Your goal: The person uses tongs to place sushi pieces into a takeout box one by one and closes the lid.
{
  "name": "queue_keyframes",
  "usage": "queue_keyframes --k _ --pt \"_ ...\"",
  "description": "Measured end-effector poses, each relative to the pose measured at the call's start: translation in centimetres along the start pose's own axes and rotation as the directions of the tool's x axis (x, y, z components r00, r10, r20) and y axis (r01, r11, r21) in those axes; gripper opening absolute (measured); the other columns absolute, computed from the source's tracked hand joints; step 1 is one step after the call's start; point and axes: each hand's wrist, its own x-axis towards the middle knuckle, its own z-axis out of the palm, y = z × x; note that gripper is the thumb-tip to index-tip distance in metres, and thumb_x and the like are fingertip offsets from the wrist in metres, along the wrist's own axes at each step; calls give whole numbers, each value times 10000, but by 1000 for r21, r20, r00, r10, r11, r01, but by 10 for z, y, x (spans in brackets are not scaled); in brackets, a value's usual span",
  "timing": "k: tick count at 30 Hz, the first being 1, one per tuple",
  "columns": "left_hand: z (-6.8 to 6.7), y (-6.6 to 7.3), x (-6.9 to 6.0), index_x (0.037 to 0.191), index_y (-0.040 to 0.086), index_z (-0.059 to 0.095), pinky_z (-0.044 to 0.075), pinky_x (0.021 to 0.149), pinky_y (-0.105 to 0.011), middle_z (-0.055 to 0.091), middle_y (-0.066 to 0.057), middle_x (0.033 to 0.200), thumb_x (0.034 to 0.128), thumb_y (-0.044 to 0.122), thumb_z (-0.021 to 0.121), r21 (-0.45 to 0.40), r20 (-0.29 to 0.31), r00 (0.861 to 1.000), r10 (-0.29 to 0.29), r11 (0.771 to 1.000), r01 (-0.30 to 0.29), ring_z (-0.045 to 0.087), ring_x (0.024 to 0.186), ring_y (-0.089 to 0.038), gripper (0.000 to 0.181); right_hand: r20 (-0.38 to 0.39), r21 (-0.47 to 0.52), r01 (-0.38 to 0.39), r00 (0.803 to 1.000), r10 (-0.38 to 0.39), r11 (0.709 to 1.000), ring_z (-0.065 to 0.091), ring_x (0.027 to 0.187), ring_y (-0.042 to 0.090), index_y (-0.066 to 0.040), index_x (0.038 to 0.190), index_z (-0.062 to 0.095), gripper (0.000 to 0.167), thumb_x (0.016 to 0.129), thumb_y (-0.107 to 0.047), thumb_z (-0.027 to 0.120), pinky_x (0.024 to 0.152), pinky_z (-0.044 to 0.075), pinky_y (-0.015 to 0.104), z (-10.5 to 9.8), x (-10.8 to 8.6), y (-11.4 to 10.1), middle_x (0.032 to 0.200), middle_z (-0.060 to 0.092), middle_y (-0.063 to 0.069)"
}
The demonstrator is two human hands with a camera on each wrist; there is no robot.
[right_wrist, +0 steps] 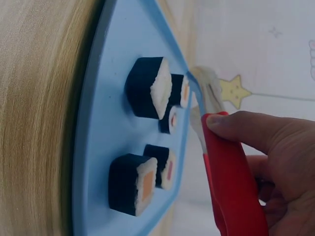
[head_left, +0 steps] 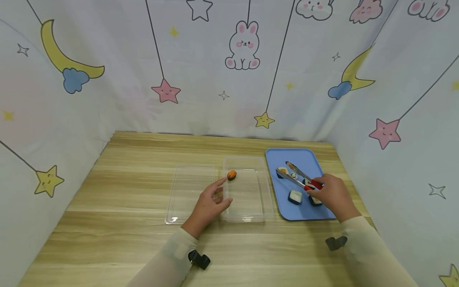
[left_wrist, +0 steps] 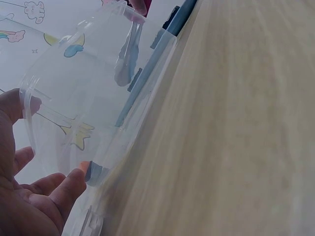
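The right hand [head_left: 334,195] grips the tongs [right_wrist: 231,177] over the tray [head_left: 295,157]; the left hand [head_left: 209,204], fingers apart, seems to touch the box [head_left: 245,199]. A light, even squeeze suits a sushi piece [head_left: 295,197].

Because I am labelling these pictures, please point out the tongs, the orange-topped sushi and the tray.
Tongs [right_wrist: 232,174], right wrist view, red handle.
Orange-topped sushi [head_left: 232,174], head view, orange top.
Tray [head_left: 302,156], head view, bare surface.

OK so we count five sushi rolls [head_left: 295,197] on one blue tray [head_left: 299,154], right side of the frame, plus one orange-topped piece [head_left: 232,175] near centre. We've also got one clear box [head_left: 245,195], one clear lid [head_left: 190,187], one pair of tongs [right_wrist: 236,182], two wrist cameras [head_left: 199,260].
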Motion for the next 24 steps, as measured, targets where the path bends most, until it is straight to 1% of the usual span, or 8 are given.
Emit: queue_keyframes --k 6,10,15,19,24 --pt "0 0 0 1559 123 484 526 1066 -483 433 -134 1580 916 135 801 -6 -3 1000 0 1000 0 509 1392 -368 717 10 -18 3 1000 -3 1000 578 784 270 78 1237 718 537 847 -263 864 576 473 319 3 4 4 995 677 170" --pt "0 1 0 1562 131 482 524 1069 -480 430 -127 1581 917 135 800 -2 0 1000 -3 1000 3 506 1396 -361 719 8 -12 -3 1000 3 1000 591 789 274 76 1227 725 527 841 -254 865 580 491 326 4 5 5 988 679 165" --pt "1 -1 0 1558 135 488 523 1069 -484 435 -126 1578 918 143 804 0 -3 1000 -1 1000 1 506 1397 -360 714 6 -2 -17 1000 17 1000 608 820 279 75 1218 731 516 843 -254 864 603 521 335 4 6 6 1015 689 171" --pt "1 -3 1 1552 137 496 523 1067 -495 436 -123 1579 917 146 809 -3 -4 1000 3 1000 -3 507 1397 -361 708 16 2 -29 999 29 1000 606 827 285 77 1233 722 536 849 -270 859 603 522 337 4 6 6 1046 686 193" --pt "0 -4 1 1550 141 499 523 1065 -504 433 -120 1581 918 143 808 -7 -5 1000 5 1000 -5 508 1395 -359 703 34 -16 -46 998 46 999 588 828 296 71 1249 717 556 847 -286 858 622 519 356 2 6 5 1053 677 205"
